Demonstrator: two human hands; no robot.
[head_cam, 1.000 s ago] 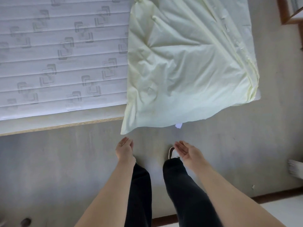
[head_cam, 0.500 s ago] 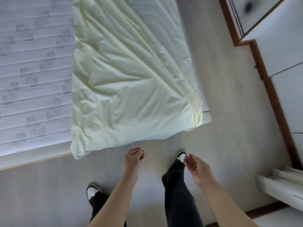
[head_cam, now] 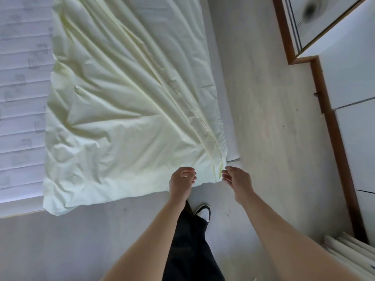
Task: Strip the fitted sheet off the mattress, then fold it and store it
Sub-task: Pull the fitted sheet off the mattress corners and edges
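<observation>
The pale yellow fitted sheet (head_cam: 121, 122) lies crumpled over the right part of the white quilted mattress (head_cam: 20, 102), and its near edge hangs over the mattress's front. My left hand (head_cam: 182, 182) rests at the sheet's near edge with its fingers curled onto the fabric. My right hand (head_cam: 237, 180) is just right of the sheet's near right corner, its fingers apart and its fingertips touching the corner. A bare mattress corner (head_cam: 233, 155) shows beyond that hand.
Grey floor (head_cam: 274, 138) runs along the mattress's right side and in front of it. White cabinet fronts with brown trim (head_cam: 332, 128) line the right. White slats (head_cam: 351, 254) lie at the lower right. My dark trouser leg and shoe (head_cam: 203, 212) are below my hands.
I have stepped closer and to the right. Both hands moved up from over the floor to the sheet's near right corner; the left hand's fingers have curled onto the edge.
</observation>
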